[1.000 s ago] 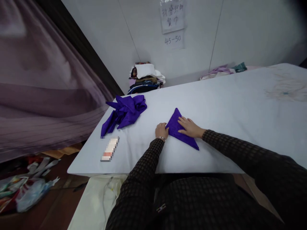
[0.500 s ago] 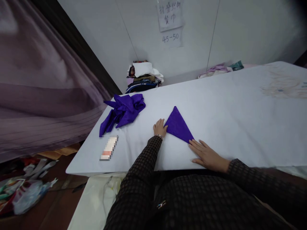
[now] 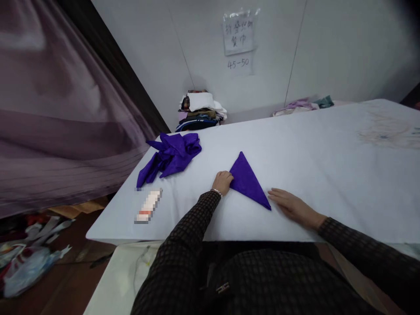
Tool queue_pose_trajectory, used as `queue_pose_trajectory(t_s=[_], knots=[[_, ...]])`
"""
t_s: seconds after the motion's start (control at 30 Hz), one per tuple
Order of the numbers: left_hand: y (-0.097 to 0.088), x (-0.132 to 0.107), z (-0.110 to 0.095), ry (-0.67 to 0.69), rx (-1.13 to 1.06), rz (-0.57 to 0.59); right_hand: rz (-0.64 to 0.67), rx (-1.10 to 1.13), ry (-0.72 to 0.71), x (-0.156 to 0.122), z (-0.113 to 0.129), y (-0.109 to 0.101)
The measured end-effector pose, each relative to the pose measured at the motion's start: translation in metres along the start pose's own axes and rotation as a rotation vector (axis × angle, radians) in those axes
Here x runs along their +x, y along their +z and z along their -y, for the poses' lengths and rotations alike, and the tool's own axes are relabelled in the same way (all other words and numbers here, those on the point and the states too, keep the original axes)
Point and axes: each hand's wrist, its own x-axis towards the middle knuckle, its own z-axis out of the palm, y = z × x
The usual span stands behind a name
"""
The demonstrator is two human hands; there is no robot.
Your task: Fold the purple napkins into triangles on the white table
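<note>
A purple napkin [image 3: 247, 181], folded into a triangle, lies on the white-covered table. One corner points away from me and another points toward the front right. At its left corner my left hand [image 3: 223, 182] is closed, the thumb and fingers pinching the cloth edge. Just right of the near-right corner hovers my right hand [image 3: 293, 206], fingers stretched out and nothing in it, apart from the cloth. To the left is a crumpled heap of purple napkins [image 3: 175, 153].
A pixelated flat object [image 3: 149, 206] lies at the table's [image 3: 328, 183] left. Piled clothes [image 3: 200, 111] stand by the wall, with more cloths [image 3: 300, 106] farther right. A pale curtain [image 3: 65, 109] hangs at left. Below the table are a white stool-like surface [image 3: 111, 280] and plastic bags [image 3: 29, 267].
My right hand has moved off the napkin's near-right corner to the right. My left hand's fingers have curled in on the left corner. The view has tilted slightly up.
</note>
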Motion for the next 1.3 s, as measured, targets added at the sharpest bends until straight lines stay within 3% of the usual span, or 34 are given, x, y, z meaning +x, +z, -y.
queue_pose_trajectory(t_s=[0.27,0.43,0.6,0.87,1.03,1.13,1.3], knots=[[0.002,-0.017,0.009,0.076,-0.077,0.035,0.178,-0.009,-0.259,0.033,-0.023,0.012],[-0.002,-0.022,0.011,0.069,-0.17,0.039,0.197,-0.02,-0.329,0.041,-0.031,0.021],[-0.006,-0.027,0.008,0.084,-0.189,0.041,0.127,0.008,-0.318,0.042,-0.03,0.025],[-0.004,-0.039,-0.011,0.002,-0.166,0.036,0.067,0.197,-0.099,0.042,0.011,0.011],[0.004,-0.054,-0.023,-0.044,-0.241,-0.04,0.063,0.477,0.216,0.053,0.035,-0.006],[0.008,-0.053,-0.022,-0.106,-0.358,-0.115,0.003,0.694,0.42,0.08,0.025,-0.012],[0.01,-0.041,-0.019,-0.199,-0.471,-0.197,-0.091,0.967,0.728,0.139,-0.014,-0.01]])
